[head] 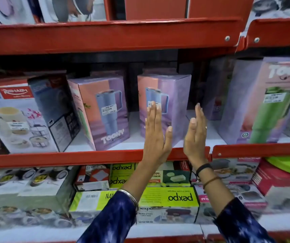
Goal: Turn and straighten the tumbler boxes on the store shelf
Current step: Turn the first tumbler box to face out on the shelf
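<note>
Tumbler box (165, 95) stands upright on the red middle shelf (70, 157), turned corner-forward beside a second tumbler box (104, 109). I lay my left hand (155, 130) flat, fingers extended, on its front face. My right hand (196, 134) is flat and empty just beside its right face.

A single view is given — taken from a head-worn, wide-angle camera. The shelf rack (105, 157) is faced squarely and from close, with the gaze tilted a little downward. The middle shelf is centred; the upper shelf is cut off at the top and the lower one at the bottom. Both forearms are seen entering from the near bottom edge — the hands raised before the middle shelf. Straight edges are bowed towards the frame's sides.
</note>
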A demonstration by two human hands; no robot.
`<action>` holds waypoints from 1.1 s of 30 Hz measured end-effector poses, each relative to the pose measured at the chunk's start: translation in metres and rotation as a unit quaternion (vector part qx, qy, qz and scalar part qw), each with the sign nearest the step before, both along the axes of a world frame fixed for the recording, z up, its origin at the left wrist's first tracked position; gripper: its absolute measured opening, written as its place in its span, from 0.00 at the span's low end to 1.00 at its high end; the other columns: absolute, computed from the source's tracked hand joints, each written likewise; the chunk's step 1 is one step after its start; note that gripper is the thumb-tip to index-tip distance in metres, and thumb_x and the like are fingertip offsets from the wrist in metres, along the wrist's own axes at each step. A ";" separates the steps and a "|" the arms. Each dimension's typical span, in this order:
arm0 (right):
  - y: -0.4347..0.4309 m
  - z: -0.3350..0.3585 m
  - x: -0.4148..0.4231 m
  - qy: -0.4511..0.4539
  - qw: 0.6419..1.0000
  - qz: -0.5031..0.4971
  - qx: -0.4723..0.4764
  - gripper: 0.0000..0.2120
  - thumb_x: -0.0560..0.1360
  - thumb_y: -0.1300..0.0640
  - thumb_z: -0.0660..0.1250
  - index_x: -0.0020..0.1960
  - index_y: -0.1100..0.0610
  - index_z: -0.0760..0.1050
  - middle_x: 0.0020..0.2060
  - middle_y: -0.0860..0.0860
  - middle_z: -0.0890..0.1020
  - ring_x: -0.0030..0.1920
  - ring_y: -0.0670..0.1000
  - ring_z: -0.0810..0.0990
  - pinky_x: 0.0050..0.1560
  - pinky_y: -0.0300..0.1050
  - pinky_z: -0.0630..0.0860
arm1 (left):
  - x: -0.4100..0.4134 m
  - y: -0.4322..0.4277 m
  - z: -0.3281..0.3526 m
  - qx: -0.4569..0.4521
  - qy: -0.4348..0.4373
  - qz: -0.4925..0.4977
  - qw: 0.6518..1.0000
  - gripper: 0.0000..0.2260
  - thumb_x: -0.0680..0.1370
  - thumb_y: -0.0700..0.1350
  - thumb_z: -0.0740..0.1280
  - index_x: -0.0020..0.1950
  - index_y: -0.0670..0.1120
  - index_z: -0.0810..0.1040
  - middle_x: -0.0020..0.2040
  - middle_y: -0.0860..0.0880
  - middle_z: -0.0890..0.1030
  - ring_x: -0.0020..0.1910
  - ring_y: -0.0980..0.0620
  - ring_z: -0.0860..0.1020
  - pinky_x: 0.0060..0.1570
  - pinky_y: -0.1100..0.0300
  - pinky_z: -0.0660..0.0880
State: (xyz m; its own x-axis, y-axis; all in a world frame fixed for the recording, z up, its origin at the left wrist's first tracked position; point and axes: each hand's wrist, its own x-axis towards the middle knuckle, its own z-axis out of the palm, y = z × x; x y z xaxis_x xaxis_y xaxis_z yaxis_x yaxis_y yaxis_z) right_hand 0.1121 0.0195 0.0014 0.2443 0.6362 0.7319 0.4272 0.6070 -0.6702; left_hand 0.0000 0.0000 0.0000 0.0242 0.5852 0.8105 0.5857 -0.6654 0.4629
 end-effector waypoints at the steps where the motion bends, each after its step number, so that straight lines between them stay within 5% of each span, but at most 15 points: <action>1: 0.001 0.000 0.001 0.026 1.000 0.002 -0.017 0.26 0.80 0.46 0.45 0.75 0.56 0.58 0.74 0.48 0.62 0.75 0.46 0.57 0.74 0.37 0.52 | 0.005 0.000 -0.002 -0.016 -0.020 -0.001 1.000 0.28 0.81 0.46 0.55 0.77 0.41 0.46 0.79 0.48 0.44 0.78 0.54 0.41 0.77 0.50 0.45; 8: 0.022 0.011 0.008 0.111 0.971 0.097 -0.188 0.22 0.81 0.48 0.49 0.69 0.56 0.67 0.67 0.49 0.71 0.67 0.48 0.68 0.69 0.43 0.63 | 0.024 0.007 -0.010 -0.134 -0.077 0.069 0.986 0.33 0.80 0.48 0.59 0.77 0.43 0.41 0.78 0.47 0.38 0.71 0.66 0.32 0.65 0.80 0.40; 11: 0.033 0.014 0.013 0.145 0.949 0.141 -0.242 0.17 0.80 0.45 0.51 0.56 0.52 0.75 0.61 0.53 0.78 0.61 0.52 0.76 0.64 0.50 0.72 | 0.027 0.006 -0.006 -0.151 -0.070 0.087 0.982 0.34 0.79 0.48 0.60 0.77 0.45 0.42 0.79 0.47 0.40 0.76 0.56 0.42 0.68 0.63 0.57; 16: 0.035 0.020 0.020 0.191 0.942 0.175 -0.211 0.11 0.80 0.54 0.56 0.45 0.50 0.77 0.44 0.47 0.82 0.44 0.45 0.81 0.41 0.33 0.77 | 0.020 0.005 0.007 -0.180 -0.094 0.072 0.976 0.33 0.79 0.45 0.62 0.77 0.46 0.46 0.80 0.48 0.48 0.73 0.52 0.55 0.64 0.60 0.63; 22: 0.042 0.023 0.024 0.152 0.946 0.234 -0.164 0.09 0.77 0.63 0.61 0.51 0.52 0.75 0.49 0.48 0.81 0.50 0.48 0.79 0.50 0.40 0.76 | -0.007 0.020 0.020 -0.139 -0.129 0.034 0.981 0.29 0.78 0.35 0.62 0.76 0.47 0.56 0.72 0.47 0.70 0.67 0.51 0.71 0.63 0.64 0.68; 25: 0.053 0.026 0.028 0.125 0.937 0.280 -0.166 0.14 0.76 0.61 0.65 0.58 0.47 0.72 0.59 0.49 0.77 0.59 0.47 0.75 0.60 0.45 0.72 | -0.018 0.021 0.026 -0.089 -0.139 -0.001 0.986 0.29 0.78 0.33 0.60 0.75 0.53 0.57 0.71 0.52 0.71 0.66 0.55 0.73 0.61 0.63 0.73; 28: 0.063 0.029 0.031 0.098 0.928 0.297 -0.201 0.38 0.68 0.49 0.71 0.73 0.48 0.57 0.74 0.51 0.63 0.72 0.48 0.64 0.71 0.48 0.64 | -0.027 0.024 0.027 -0.047 -0.140 -0.028 0.989 0.30 0.78 0.32 0.59 0.71 0.60 0.58 0.70 0.60 0.69 0.55 0.63 0.77 0.56 0.61 0.75; 31: 0.067 0.034 0.033 0.122 0.904 0.336 -0.236 0.57 0.56 0.40 0.78 0.75 0.53 0.52 0.72 0.50 0.66 0.70 0.46 0.67 0.71 0.46 0.64 | -0.031 0.028 0.025 -0.044 -0.129 -0.051 0.989 0.27 0.79 0.33 0.59 0.71 0.59 0.63 0.71 0.59 0.69 0.70 0.58 0.68 0.68 0.54 0.70; 33: 0.068 0.037 0.034 0.128 0.909 0.319 -0.235 0.61 0.50 0.39 0.80 0.75 0.52 0.55 0.69 0.50 0.70 0.68 0.48 0.70 0.68 0.45 0.68 | -0.032 0.029 0.025 -0.054 -0.117 -0.072 0.989 0.22 0.80 0.39 0.61 0.71 0.55 0.64 0.71 0.68 0.63 0.75 0.58 0.58 0.73 0.63 0.60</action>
State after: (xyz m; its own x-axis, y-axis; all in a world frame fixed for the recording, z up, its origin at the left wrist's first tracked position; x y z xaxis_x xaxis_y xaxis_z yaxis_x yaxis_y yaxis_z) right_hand 0.1464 0.0876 0.0385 -0.1601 0.9357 0.3143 -0.1177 0.2980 -0.9473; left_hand -0.0318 0.0286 0.0250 -0.0668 0.6723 0.7372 0.3576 -0.6737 0.6468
